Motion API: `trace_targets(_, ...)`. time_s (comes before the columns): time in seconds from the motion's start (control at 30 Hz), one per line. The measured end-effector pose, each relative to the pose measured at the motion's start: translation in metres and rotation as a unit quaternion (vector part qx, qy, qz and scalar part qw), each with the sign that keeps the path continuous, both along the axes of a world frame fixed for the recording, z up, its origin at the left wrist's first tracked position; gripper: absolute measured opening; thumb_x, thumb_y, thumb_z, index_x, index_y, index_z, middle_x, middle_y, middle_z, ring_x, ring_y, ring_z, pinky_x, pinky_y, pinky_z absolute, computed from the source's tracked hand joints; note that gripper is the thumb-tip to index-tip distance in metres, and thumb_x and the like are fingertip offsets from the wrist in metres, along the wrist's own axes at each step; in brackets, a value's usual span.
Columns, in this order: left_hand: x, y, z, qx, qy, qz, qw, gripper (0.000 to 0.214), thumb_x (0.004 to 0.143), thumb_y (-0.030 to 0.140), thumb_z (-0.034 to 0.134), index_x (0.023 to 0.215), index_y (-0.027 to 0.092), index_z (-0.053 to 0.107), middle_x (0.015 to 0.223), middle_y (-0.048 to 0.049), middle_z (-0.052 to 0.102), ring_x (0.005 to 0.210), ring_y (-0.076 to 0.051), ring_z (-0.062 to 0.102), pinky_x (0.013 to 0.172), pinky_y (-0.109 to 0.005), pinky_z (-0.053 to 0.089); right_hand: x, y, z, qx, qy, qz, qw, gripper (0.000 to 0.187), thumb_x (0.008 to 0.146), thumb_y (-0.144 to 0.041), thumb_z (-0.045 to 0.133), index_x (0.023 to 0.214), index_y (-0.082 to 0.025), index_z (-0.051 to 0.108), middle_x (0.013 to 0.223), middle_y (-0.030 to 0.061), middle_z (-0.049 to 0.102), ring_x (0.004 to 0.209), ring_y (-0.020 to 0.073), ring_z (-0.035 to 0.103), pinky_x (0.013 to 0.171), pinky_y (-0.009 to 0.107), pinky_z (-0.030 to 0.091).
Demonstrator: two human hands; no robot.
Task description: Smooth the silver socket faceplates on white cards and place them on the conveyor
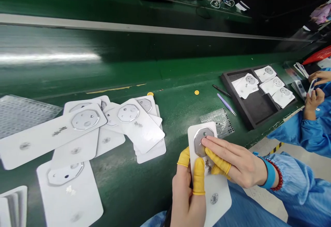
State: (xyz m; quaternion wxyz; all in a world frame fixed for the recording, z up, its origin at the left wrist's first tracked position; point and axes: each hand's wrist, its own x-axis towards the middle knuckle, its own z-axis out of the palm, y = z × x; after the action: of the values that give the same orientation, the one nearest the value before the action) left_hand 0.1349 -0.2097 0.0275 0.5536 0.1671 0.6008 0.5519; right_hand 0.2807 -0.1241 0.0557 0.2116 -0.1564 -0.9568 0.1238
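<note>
Head cam view, going left to right: a sheet of clear bubble wrap (23, 115) lies at the left edge of the green worktop (124, 192), then comes a loose pile of white cards (49, 144), each with an octagonal silver plate on it. Next, the left hand (186, 199), wearing yellow finger cots (198, 175), has its fingers closed on the lower part of a white card (192, 135), tipping it up toward the camera. The right hand (241, 161), with a blue wristband (270, 173), lies across that card's silver plate (198, 147). Its fingers cover most of the plate, and I can't tell if they pinch it or just press on it. Work in hand looks like this one plate. Further right sit blue tweezers (226, 104), a black foam tray (248, 113) holding more cards, and a co-worker's hands (314, 99) handling cards.
</note>
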Motion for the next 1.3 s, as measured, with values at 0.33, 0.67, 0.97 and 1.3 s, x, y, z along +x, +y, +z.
trace_targets(0.33, 0.001, 0.007, 0.02, 0.001, 0.0, -0.002, 1.0, 0.042, 0.083, 0.041, 0.066, 0.121, 0.023, 0.063, 0.096, -0.0052, 0.075, 0.079, -0.021, 0.07, 0.061, -0.024, 0.055, -0.002, 0.007, -0.01, -0.034, 0.135, -0.016, 0.99, 0.033, 0.096, -0.009, 0.042, 0.126, 0.002, 0.05, 0.121, 0.0241, 0.061, 0.129, 0.0245, 0.049, 0.101, 0.041, 0.053)
trace_targets(0.67, 0.004, 0.006, 0.026, -0.012, -0.018, 0.004, 1.0, 0.046, 0.082, 0.043, 0.066, 0.124, 0.024, 0.064, 0.1, -0.0046, 0.077, 0.084, -0.024, 0.073, 0.063, -0.025, 0.059, -0.003, 0.003, -0.004, 0.0, 0.136, -0.021, 0.99, 0.035, 0.093, -0.004, 0.042, 0.126, 0.005, 0.05, 0.118, 0.0245, 0.064, 0.128, 0.027, 0.051, 0.097, 0.041, 0.057)
trace_targets(0.97, 0.005, 0.004, 0.031, 0.004, 0.022, 0.0, 1.0, 0.04, 0.086, 0.041, 0.063, 0.121, 0.024, 0.064, 0.1, -0.0022, 0.077, 0.08, -0.018, 0.072, 0.062, -0.02, 0.055, -0.003, 0.003, 0.014, 0.049, 0.07, -0.015, 0.996, 0.025, 0.09, -0.004, 0.043, 0.107, 0.005, 0.06, 0.116, 0.0271, 0.065, 0.13, 0.0324, 0.047, 0.094, 0.042, 0.059)
trace_targets(1.3, 0.007, 0.005, 0.036, -0.007, 0.031, 0.009, 0.999, 0.038, 0.088, 0.041, 0.06, 0.122, 0.025, 0.064, 0.099, -0.0007, 0.077, 0.081, -0.017, 0.071, 0.065, -0.019, 0.055, -0.004, 0.006, 0.01, 0.042, 0.084, -0.004, 0.996, 0.024, 0.093, -0.007, 0.042, 0.106, 0.003, 0.061, 0.113, 0.0263, 0.066, 0.127, 0.0316, 0.05, 0.091, 0.041, 0.06)
